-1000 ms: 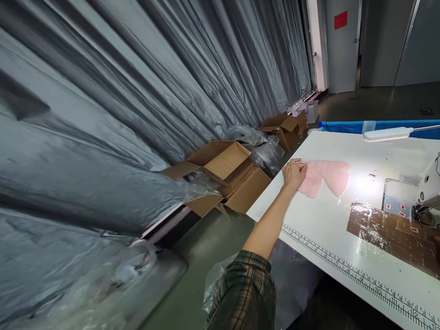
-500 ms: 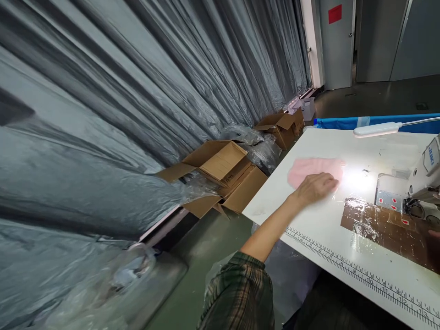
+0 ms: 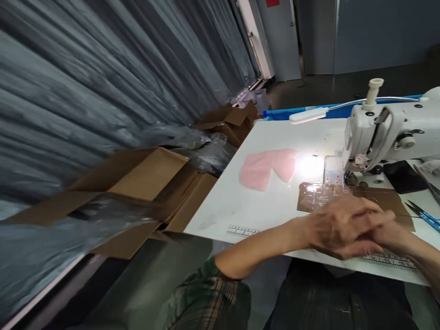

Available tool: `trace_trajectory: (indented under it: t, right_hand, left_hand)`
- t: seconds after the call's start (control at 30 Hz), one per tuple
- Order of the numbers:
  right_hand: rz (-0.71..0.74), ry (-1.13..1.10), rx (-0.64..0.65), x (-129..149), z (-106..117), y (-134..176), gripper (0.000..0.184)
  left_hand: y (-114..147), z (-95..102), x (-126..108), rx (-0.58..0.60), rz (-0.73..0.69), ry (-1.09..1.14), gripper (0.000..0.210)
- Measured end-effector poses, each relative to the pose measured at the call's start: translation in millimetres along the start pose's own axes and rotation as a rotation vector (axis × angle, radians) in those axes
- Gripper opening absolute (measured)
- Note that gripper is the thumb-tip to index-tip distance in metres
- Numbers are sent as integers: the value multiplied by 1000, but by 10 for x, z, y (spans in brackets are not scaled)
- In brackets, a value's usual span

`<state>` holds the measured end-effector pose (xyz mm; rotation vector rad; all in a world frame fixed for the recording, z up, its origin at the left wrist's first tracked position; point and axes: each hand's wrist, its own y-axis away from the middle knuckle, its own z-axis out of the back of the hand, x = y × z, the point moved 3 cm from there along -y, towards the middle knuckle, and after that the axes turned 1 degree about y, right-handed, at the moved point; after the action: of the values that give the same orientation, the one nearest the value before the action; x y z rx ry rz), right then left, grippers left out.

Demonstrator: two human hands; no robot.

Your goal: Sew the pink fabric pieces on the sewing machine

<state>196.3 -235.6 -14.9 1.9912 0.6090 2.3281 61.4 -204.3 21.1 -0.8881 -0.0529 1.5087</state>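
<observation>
My left hand (image 3: 340, 224) is over the near side of the sewing table, its fingers loosely stretched and the thumb apart. It overlaps my right hand (image 3: 385, 231), whose fingers are mostly hidden behind it; both are slightly blurred. No item shows between them. Beneath and beyond the hands a brown taped sheet (image 3: 309, 197) covers the table in front of the sewing machine (image 3: 374, 133). To the left, a pink fabric piece (image 3: 256, 169) with a notch in its near edge lies flat on the white tabletop (image 3: 223, 201).
Blue-handled scissors (image 3: 426, 215) lie at the right, near a black flat item (image 3: 405, 176). A white lamp (image 3: 309, 115) reaches over the table's far side. Open cardboard boxes (image 3: 147, 176) and clear plastic bags (image 3: 213, 153) stand left of the table, by a grey curtain (image 3: 103, 82).
My left hand has left the pink fabric and moved right and nearer, meeting my right hand. The fabric now lies uncovered. The view has turned right, bringing more of the sewing machine in.
</observation>
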Motion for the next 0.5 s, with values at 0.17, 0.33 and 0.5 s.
trace_trajectory:
  t: [0.17,0.33,0.5]
  right_hand:
    - [-247,-133,408,67,-97,283,34]
    - [-280,-53,498,57,311,270,47]
    - [-157,87,-5,-34,746,-164,25]
  left_hand:
    - [51,153,231,302,176,199,54]
    - [261,292,456,367,409,287,29]
    - [437,309,789,10,642,98,32]
